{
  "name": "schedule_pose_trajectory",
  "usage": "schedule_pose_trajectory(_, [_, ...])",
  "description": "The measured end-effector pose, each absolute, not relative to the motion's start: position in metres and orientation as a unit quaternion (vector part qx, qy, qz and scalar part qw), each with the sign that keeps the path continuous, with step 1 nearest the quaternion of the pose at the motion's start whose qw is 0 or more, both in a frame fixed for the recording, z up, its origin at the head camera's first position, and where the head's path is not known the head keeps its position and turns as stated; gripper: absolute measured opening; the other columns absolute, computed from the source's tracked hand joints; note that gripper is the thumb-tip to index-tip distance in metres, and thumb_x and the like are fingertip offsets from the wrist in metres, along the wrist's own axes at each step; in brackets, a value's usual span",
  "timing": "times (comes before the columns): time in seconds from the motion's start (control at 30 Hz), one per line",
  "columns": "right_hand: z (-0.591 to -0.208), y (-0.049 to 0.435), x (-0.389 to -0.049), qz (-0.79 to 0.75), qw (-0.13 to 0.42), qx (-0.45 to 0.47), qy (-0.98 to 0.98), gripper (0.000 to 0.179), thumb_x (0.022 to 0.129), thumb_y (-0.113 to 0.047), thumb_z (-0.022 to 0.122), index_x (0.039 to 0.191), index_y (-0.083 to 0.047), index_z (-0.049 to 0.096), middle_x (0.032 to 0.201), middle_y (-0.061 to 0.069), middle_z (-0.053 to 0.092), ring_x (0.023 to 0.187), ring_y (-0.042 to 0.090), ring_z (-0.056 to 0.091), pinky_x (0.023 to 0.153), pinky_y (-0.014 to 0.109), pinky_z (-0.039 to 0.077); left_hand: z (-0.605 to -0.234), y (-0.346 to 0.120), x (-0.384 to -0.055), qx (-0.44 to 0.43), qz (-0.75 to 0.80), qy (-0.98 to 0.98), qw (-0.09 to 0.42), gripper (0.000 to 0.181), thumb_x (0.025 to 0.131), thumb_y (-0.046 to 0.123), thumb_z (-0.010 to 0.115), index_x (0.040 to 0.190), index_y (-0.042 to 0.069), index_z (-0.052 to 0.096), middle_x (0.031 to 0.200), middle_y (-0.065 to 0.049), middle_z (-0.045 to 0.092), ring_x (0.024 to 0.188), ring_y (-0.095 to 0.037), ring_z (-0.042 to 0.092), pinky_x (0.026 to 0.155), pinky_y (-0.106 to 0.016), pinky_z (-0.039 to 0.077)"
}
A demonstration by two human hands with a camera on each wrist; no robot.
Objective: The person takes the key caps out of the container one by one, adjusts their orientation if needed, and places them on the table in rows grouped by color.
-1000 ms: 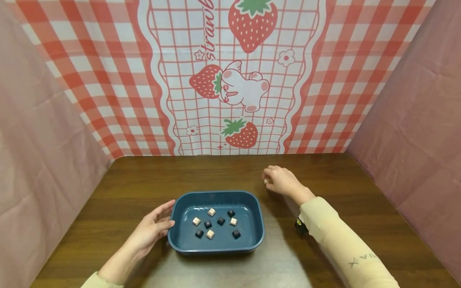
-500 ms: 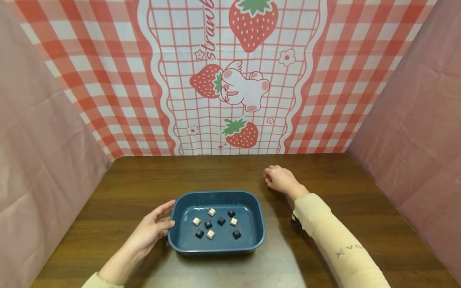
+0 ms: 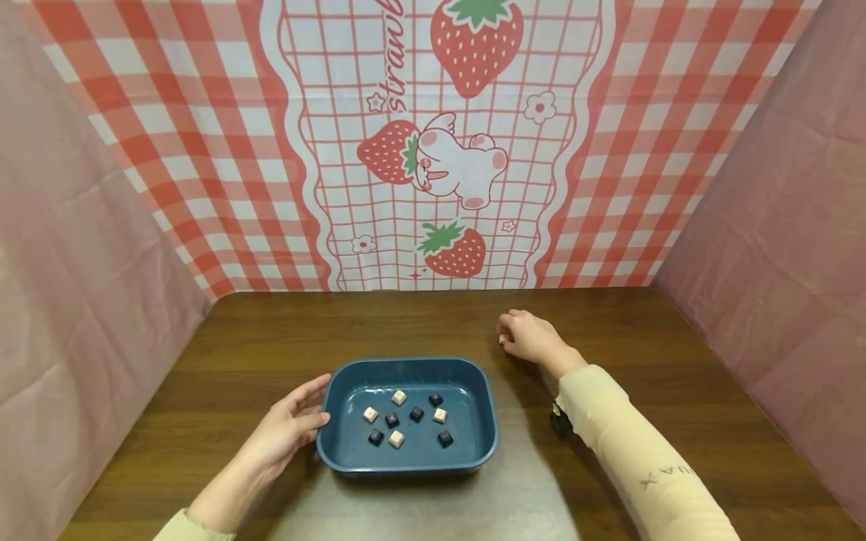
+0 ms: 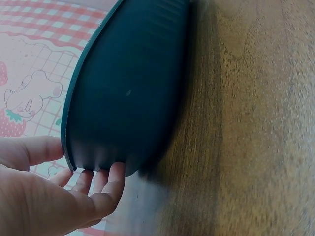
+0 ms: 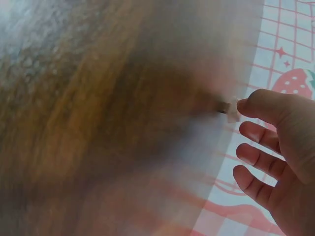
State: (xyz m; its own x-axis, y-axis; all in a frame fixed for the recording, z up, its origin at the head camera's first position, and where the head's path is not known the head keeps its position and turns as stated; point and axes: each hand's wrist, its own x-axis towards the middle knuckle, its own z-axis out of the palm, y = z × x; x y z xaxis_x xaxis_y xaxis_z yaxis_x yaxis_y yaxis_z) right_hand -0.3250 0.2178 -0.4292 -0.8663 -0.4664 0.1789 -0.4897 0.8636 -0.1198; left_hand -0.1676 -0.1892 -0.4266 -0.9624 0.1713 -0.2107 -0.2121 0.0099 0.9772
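A blue tray [image 3: 407, 361] stands on the table with several white keycaps [image 3: 396, 439] and black keycaps [image 3: 444, 438] scattered over its floor. My left hand [image 3: 286, 430] holds the tray's left end, thumb over the rim and fingers against the outer wall, as the left wrist view also shows beneath the dark tray side [image 4: 125, 93]. Beyond the tray's far right corner, low over the table, my right hand [image 3: 532, 337] pinches a small white keycap [image 5: 233, 113] at its fingertips. In the right wrist view this keycap's dark hollow side faces left, and the other fingers stay loosely bent.
A brown wooden table [image 3: 271, 330] lies under everything. Behind it hangs a red-and-white checked cloth [image 3: 609, 225] with strawberries, and pink cloths [image 3: 764, 225] close off both sides. A dark wrist strap [image 3: 558, 419] shows under the right sleeve.
My right hand stays at nearly the same spot and turns slightly, with the white keycap now showing more. Its forearm swings a little left, then partly back. Left hand and tray hold still.
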Motion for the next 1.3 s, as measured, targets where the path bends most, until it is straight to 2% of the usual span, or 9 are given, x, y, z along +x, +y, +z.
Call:
schedule_pose_trajectory(0.3, [-0.406,0.215,-0.311,0.062,0.125,0.273,-0.952,0.021,0.076,-0.019,0.075,0.091,-0.011,0.062,0.089,0.004,0.058,0.083,0.026,0.055,0.061,0.042,0.047,-0.427,-0.189,-0.168,-0.016,0.702,0.698,0.137,0.062,0.089,-0.004,0.052,0.146,0.004,0.03,0.144,-0.024,0.035,0.118,-0.028,0.048,0.085,-0.034,0.05])
schedule_pose_trajectory(0.53, [-0.389,0.208,-0.298,0.042,0.135,0.287,-0.947,0.027,0.075,-0.021,0.075,0.096,-0.011,0.061,0.094,0.004,0.059,0.089,0.027,0.055,0.068,0.043,0.046,-0.426,-0.189,-0.168,-0.02,0.7,0.701,0.137,0.061,0.089,-0.004,0.052,0.146,0.004,0.03,0.145,-0.023,0.035,0.12,-0.029,0.047,0.086,-0.035,0.05])
schedule_pose_trajectory(0.73, [-0.372,0.198,-0.284,0.035,0.161,0.307,-0.937,0.028,0.074,-0.019,0.074,0.098,-0.01,0.061,0.094,0.004,0.06,0.086,0.026,0.055,0.066,0.041,0.044,-0.427,-0.19,-0.168,-0.013,0.701,0.7,0.135,0.062,0.089,-0.004,0.052,0.146,0.003,0.029,0.145,-0.024,0.033,0.119,-0.028,0.048,0.085,-0.034,0.05])
schedule_pose_trajectory(0.93, [-0.356,0.187,-0.267,0.042,0.163,0.305,-0.937,0.028,0.075,-0.021,0.074,0.099,-0.012,0.062,0.095,0.003,0.06,0.087,0.024,0.055,0.067,0.039,0.043,-0.428,-0.189,-0.168,-0.017,0.702,0.699,0.134,0.062,0.088,-0.005,0.051,0.146,0.004,0.029,0.146,-0.022,0.034,0.12,-0.028,0.047,0.084,-0.033,0.05])
schedule_pose_trajectory(1.3, [-0.354,0.165,-0.237,0.052,0.206,0.354,-0.911,0.032,0.072,-0.029,0.077,0.095,-0.015,0.061,0.094,-0.001,0.059,0.086,0.021,0.052,0.068,0.036,0.04,-0.427,-0.189,-0.167,-0.014,0.7,0.701,0.131,0.062,0.089,-0.004,0.052,0.146,0.003,0.028,0.146,-0.024,0.033,0.12,-0.029,0.047,0.085,-0.034,0.05])
